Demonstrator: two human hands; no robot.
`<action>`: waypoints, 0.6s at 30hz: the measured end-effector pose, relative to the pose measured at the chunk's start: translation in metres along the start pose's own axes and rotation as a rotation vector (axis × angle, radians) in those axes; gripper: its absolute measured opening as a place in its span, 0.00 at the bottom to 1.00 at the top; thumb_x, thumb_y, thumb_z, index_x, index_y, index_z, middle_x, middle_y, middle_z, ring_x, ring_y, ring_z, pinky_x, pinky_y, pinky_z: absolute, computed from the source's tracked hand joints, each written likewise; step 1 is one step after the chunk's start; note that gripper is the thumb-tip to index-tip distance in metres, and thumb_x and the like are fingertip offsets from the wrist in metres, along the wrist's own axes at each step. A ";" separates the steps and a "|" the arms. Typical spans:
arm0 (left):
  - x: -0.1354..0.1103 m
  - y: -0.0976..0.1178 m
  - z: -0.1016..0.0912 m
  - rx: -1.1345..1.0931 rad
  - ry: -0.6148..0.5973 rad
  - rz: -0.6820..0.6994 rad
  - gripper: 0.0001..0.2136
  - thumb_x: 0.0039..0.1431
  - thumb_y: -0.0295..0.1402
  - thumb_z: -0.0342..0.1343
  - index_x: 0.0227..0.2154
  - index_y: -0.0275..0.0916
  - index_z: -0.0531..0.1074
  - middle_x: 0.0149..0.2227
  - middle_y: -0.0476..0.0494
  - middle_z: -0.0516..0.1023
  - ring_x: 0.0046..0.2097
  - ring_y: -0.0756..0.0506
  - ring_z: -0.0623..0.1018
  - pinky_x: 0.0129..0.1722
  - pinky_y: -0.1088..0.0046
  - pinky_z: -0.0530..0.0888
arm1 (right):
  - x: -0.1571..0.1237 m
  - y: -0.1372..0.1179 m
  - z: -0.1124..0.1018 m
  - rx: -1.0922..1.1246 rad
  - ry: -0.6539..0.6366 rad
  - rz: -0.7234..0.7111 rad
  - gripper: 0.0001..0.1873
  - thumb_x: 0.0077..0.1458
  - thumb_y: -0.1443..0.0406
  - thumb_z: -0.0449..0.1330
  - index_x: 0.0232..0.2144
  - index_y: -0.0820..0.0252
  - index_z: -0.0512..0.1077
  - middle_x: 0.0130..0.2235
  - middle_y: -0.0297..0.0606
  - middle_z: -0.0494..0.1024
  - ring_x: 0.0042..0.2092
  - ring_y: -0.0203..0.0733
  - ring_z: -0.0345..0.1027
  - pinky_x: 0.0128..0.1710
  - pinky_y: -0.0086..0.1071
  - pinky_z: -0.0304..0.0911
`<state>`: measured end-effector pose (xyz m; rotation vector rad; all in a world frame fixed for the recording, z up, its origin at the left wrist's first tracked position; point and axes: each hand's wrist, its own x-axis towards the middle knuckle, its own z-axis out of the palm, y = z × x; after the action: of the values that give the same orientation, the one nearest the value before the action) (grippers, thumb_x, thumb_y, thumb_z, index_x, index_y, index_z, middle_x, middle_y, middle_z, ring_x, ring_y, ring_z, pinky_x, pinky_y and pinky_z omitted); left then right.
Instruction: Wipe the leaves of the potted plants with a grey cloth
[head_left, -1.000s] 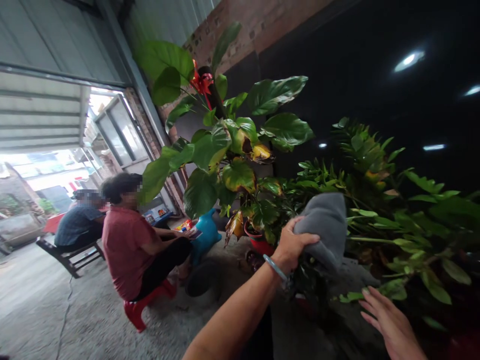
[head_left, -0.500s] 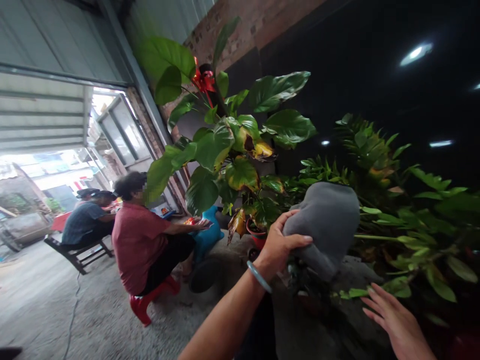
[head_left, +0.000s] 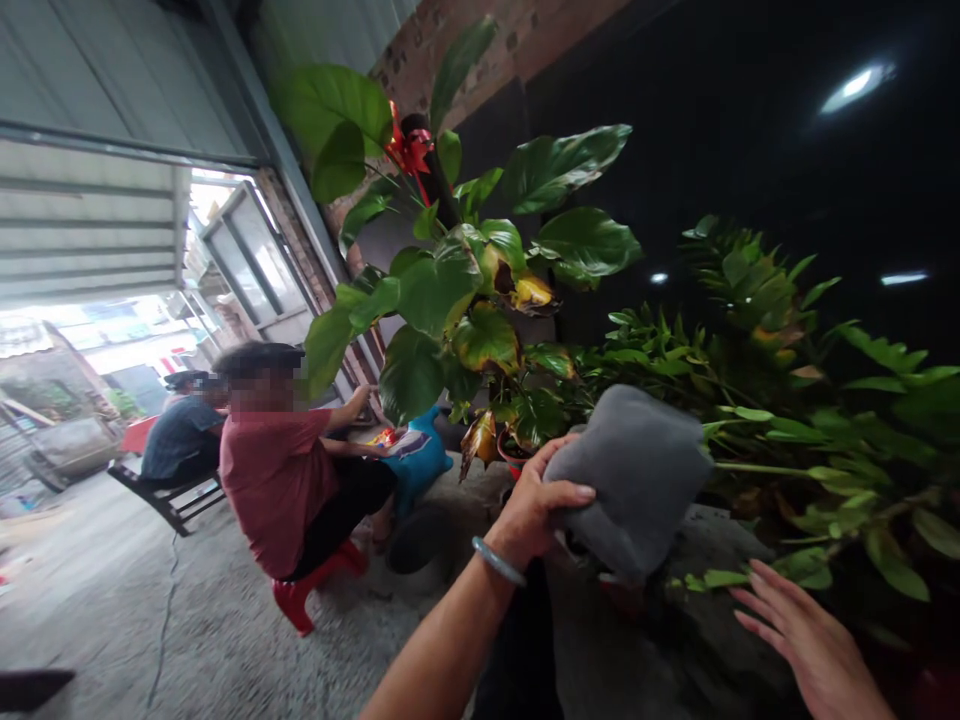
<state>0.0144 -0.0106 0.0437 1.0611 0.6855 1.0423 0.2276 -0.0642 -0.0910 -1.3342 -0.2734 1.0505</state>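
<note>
— The left hand [head_left: 534, 508]: what has it got?
— A grey cloth [head_left: 630, 478], thumb on top and fingers curled under its near edge. The cloth bulges up and to the right of the hand, pressed against the leaves of the low plant [head_left: 757, 420].
— And the right hand [head_left: 806, 645]?
— Open and flat, fingers spread, holding nothing. It sits low at the right, just under a small leaf [head_left: 724, 579] of that plant; I cannot tell whether the fingertips touch it.
— How far apart are the two hands?
— Well apart, with the cloth and the dark ledge [head_left: 697, 640] between them.
— Anything on the left wrist?
— A pale bangle [head_left: 499, 562].
— What is beyond the left hand?
— A red pot [head_left: 514, 462] just above it, carrying the tall plant [head_left: 465, 290] with broad leaves, some yellowed, and a red bow [head_left: 409, 150] near its top.
— And off to the left of the hand?
— A person in a red shirt [head_left: 274, 480] on a red stool [head_left: 307, 600], next to a blue jug [head_left: 416, 462]. Behind sits another person [head_left: 180, 440] on a bench.
</note>
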 end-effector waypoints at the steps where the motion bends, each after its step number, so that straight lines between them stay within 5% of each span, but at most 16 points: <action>1: 0.006 -0.001 0.002 -0.009 0.013 0.017 0.31 0.26 0.27 0.64 0.43 0.39 0.69 0.34 0.48 0.74 0.33 0.47 0.72 0.33 0.73 0.67 | 0.001 0.001 0.001 -0.014 -0.003 -0.001 0.27 0.18 0.56 0.64 0.28 0.56 0.67 0.29 0.38 0.72 0.36 0.56 0.70 0.36 0.47 0.65; 5: 0.012 -0.040 -0.007 0.106 0.175 -0.131 0.31 0.24 0.25 0.63 0.41 0.37 0.70 0.30 0.50 0.73 0.32 0.48 0.71 0.33 0.73 0.66 | 0.002 0.004 0.002 -0.053 -0.017 -0.004 0.29 0.20 0.54 0.64 0.31 0.56 0.66 0.32 0.40 0.71 0.42 0.60 0.69 0.38 0.48 0.64; 9: -0.016 -0.071 -0.031 0.207 0.223 -0.350 0.28 0.22 0.24 0.62 0.37 0.36 0.70 0.25 0.51 0.73 0.29 0.48 0.70 0.30 0.73 0.66 | 0.004 0.003 -0.002 -0.080 -0.033 -0.011 0.31 0.19 0.54 0.64 0.32 0.57 0.67 0.33 0.41 0.72 0.42 0.61 0.69 0.37 0.47 0.65; 12: -0.034 -0.056 -0.041 0.191 0.142 -0.376 0.27 0.22 0.23 0.62 0.35 0.36 0.72 0.25 0.51 0.73 0.29 0.47 0.71 0.29 0.72 0.66 | 0.006 0.004 -0.004 -0.080 -0.029 0.005 0.29 0.20 0.54 0.65 0.31 0.57 0.68 0.31 0.40 0.73 0.40 0.59 0.70 0.37 0.47 0.65; 18: -0.018 -0.013 -0.030 -0.047 0.048 -0.007 0.30 0.27 0.25 0.63 0.42 0.39 0.71 0.34 0.47 0.75 0.34 0.46 0.73 0.34 0.72 0.67 | 0.003 0.005 0.001 -0.053 -0.022 -0.001 0.27 0.20 0.56 0.65 0.30 0.55 0.68 0.27 0.36 0.73 0.33 0.55 0.71 0.37 0.48 0.65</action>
<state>-0.0134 -0.0179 0.0202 0.9959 0.6996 1.0758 0.2263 -0.0625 -0.0961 -1.3704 -0.3201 1.0645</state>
